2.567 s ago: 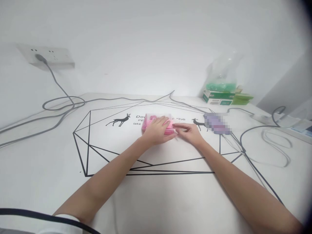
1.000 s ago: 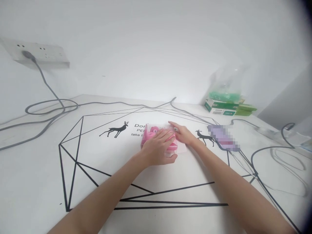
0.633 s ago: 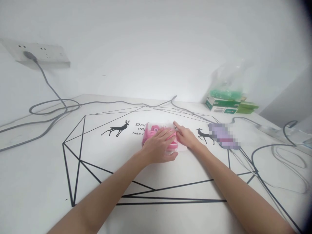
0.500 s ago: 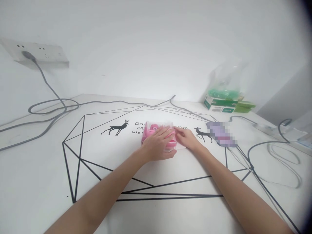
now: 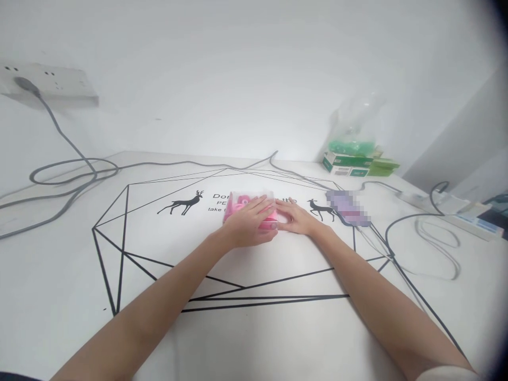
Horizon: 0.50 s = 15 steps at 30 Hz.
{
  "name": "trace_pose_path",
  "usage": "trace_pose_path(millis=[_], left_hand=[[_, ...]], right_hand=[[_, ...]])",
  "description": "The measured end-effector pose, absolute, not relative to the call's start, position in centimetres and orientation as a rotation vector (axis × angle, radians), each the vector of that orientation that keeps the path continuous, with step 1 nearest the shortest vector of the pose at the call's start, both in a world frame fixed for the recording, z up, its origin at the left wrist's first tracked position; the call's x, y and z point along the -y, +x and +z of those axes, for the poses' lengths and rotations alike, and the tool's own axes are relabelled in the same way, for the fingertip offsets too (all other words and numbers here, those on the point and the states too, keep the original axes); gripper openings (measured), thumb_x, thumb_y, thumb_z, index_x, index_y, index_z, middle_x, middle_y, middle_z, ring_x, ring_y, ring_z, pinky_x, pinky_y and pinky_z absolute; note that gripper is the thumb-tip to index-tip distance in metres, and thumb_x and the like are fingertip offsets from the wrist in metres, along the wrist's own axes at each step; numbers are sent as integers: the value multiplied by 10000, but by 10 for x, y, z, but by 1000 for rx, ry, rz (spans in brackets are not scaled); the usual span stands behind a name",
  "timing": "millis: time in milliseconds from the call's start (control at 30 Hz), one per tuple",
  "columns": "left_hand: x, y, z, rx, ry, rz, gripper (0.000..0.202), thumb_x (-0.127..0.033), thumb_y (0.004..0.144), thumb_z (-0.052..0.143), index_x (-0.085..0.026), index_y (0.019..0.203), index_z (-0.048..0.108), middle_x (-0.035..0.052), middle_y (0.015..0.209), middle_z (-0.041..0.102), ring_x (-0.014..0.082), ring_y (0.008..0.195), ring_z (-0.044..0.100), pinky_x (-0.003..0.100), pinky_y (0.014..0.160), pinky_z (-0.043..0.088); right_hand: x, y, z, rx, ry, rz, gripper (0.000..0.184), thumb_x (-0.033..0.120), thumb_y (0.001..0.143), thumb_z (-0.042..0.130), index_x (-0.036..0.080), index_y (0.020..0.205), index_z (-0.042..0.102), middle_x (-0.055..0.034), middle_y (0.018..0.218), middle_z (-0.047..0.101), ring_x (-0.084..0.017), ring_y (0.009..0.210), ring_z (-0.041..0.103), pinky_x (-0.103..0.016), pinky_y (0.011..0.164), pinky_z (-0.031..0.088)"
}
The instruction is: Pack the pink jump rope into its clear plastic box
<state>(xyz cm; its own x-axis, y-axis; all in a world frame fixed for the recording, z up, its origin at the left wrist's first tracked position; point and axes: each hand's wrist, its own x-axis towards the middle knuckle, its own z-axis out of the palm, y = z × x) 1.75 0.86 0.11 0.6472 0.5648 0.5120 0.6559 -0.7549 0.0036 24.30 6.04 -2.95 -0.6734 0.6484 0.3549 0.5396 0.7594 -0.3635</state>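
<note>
Light, even weight, that was what the left hand (image 5: pixel 246 226) called for, since thin plastic could buckle! Palm down it lay, fingers long and close together over the clear box (image 5: pixel 239 201) with pink contents, out mid-table (image 5: pixel 273 260); whether it truly gripped, there was no telling. And at the box's right end, the right hand (image 5: pixel 298 219), half open, thumb and forefinger apart, nothing visibly held, its forearm slanting in from the near right!
</note>
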Motion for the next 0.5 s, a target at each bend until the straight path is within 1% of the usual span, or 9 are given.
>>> trace_pose_path(millis=[67, 133, 200, 267, 367, 433, 500], left_hand=[[-8, 17, 3, 1036, -2707, -730, 533, -439, 898, 536, -171, 1359, 541, 90, 1438, 523, 297, 1381, 422, 518, 1158, 309], [-8, 16, 4, 1057, -2733, -698, 532, -454, 893, 543, -180, 1349, 551, 86, 1441, 521, 297, 1386, 413, 526, 1159, 295], [-8, 15, 5, 1060, -2753, -660, 533, -468, 893, 542, -182, 1342, 555, 83, 1445, 517, 290, 1391, 406, 529, 1163, 279], [-9, 14, 6, 1058, -2769, -637, 538, -478, 893, 541, -187, 1346, 548, 86, 1462, 497, 285, 1396, 400, 536, 1169, 253], [-10, 12, 6, 1064, -2768, -655, 514, -473, 890, 547, -219, 1337, 550, 81, 1479, 475, 288, 1390, 409, 585, 1172, 190], [-10, 12, 5, 1047, -2774, -680, 501, -463, 890, 551, -212, 1323, 560, 89, 1470, 486, 292, 1385, 416, 591, 1169, 194], [-11, 11, 5, 1023, -2783, -701, 502, -457, 891, 556, -191, 1317, 568, 103, 1461, 495, 292, 1381, 422, 556, 1165, 243]], right_hand=[[-62, 243, -29, 2534, -869, 259, 553, 500, 894, 598, 308, 1405, 508, -103, 1493, 465, -302, 1370, 432, -644, 1152, 142], [-64, 241, -29, 2574, -823, 207, 413, 479, 915, 571, 304, 1284, 626, -87, 1464, 495, -284, 1325, 483, -586, 1161, 202], [-64, 239, -28, 2609, -797, 176, 341, 462, 939, 532, 294, 1194, 684, -78, 1445, 510, -273, 1297, 507, -549, 1153, 251], [-64, 236, -27, 2635, -807, 166, 357, 455, 953, 503, 292, 1229, 662, -84, 1464, 485, -281, 1309, 490, -570, 1145, 251], [-62, 234, -27, 2664, -828, 174, 410, 453, 965, 479, 316, 1339, 573, -93, 1505, 426, -306, 1350, 433, -643, 1132, 200], [-63, 234, -28, 2664, -818, 180, 417, 453, 967, 473, 320, 1353, 558, -94, 1509, 413, -311, 1355, 415, -641, 1127, 209], [-64, 234, -30, 2636, -782, 190, 404, 461, 960, 485, 297, 1312, 598, -102, 1476, 446, -310, 1325, 429, -598, 1115, 271]])
